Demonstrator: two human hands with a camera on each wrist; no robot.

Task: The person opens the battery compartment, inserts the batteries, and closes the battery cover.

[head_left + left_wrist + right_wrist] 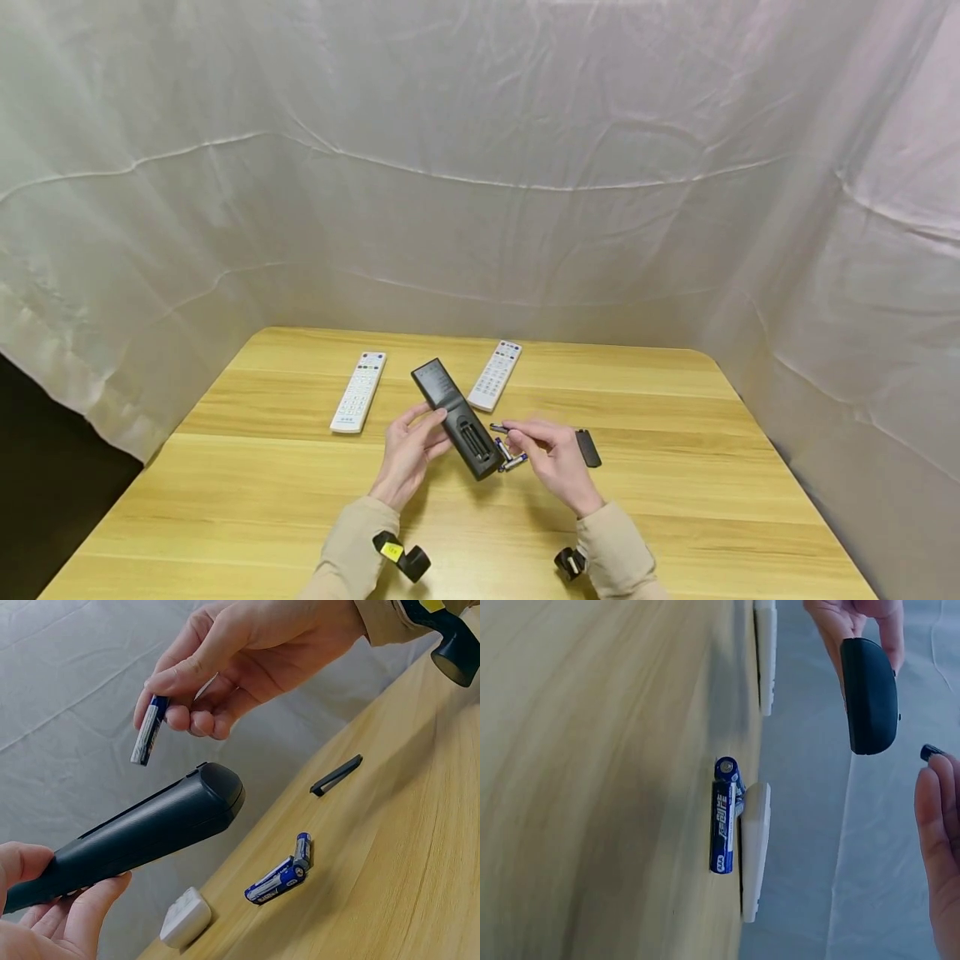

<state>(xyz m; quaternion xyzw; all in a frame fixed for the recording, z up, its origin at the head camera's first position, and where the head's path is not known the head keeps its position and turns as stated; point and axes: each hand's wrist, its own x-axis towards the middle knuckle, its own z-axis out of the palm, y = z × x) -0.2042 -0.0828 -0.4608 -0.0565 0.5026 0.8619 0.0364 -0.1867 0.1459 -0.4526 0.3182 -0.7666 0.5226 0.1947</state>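
Observation:
My left hand (407, 457) grips a black remote control (438, 387) above the table, its back facing up and its far end tilted to the left. The open battery compartment (474, 440) shows dark slots near the end closest to me. Between thumb and fingertips, my right hand (561, 467) pinches a blue-and-silver battery (150, 729), just off the remote's near end. Several loose batteries (277, 881) lie on the table below, touching one another. To the right of them, partly behind my right hand in the head view, is the black battery cover (589, 450).
Two white remote controls lie face up: one white remote (360, 392) at the left, another white remote (496, 377) behind the black one. The wooden table (712, 517) ends at a grey curtain (570, 250) at the back and sides.

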